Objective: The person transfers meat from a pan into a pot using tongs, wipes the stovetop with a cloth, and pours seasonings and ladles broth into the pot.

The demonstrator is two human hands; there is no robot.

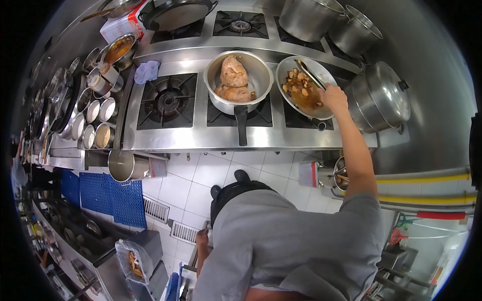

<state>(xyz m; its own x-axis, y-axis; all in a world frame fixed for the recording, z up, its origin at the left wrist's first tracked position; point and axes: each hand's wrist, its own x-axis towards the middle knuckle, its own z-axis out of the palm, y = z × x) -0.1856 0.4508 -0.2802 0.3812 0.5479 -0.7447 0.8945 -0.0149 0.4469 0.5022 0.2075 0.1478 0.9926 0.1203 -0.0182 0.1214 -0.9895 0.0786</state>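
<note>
My right hand (pixel 334 98) is closed around metal tongs (pixel 310 74). The tongs reach into a wide shallow pan (pixel 327 76) holding browned chunks (pixel 300 89) in brown liquid and oil. Left of it, a deep pot (pixel 266 78) with a long black handle (pixel 242 125) contains two large browned pieces of meat (pixel 234 71), one behind the other. My left hand (pixel 202 238) hangs low beside my body, near a counter edge and a small grey object; its fingers are too small and partly hidden to read.
An unoccupied burner (pixel 167 102) is left of the pot, with a purple cloth (pixel 146 72) behind it. Several seasoning tins (pixel 104 135) and squeeze bottles (pixel 110 73) stand at the left. A lidded steamer pot (pixel 384 95) stands right of the pan. Tall stockpots (pixel 309 20) occupy the back right.
</note>
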